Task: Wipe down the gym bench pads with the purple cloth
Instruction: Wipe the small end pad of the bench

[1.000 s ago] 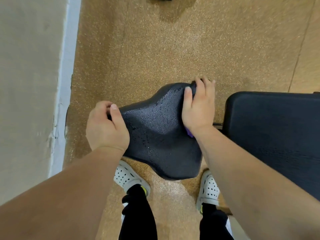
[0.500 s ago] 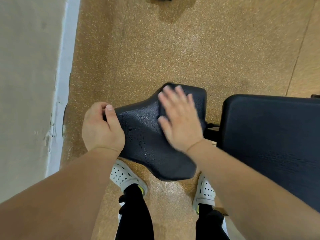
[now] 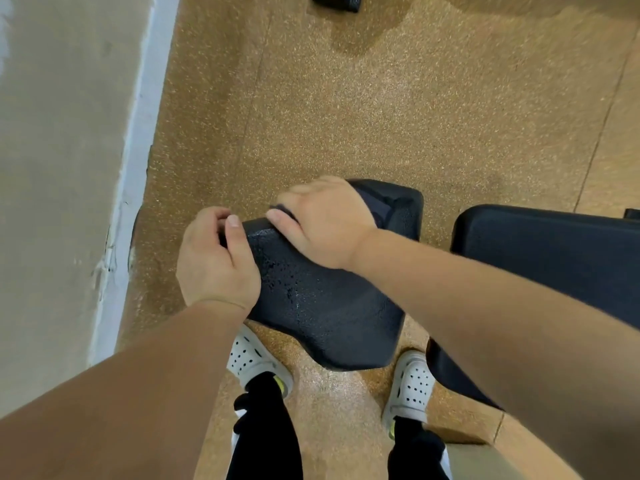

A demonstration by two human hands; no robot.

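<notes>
Black seat pad (image 3: 325,306) at frame centre, droplets on surface. Left hand (image 3: 216,261) clamped on its left edge. Right hand (image 3: 322,223) pressed flat on its upper part; purple cloth not visible, grip unclear.

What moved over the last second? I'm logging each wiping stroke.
The right hand swept across the seat pad from its right edge to the far left corner, ending beside the left hand. The cloth is now hidden. The left hand kept gripping the pad's left edge; the long pad stayed put.
</notes>
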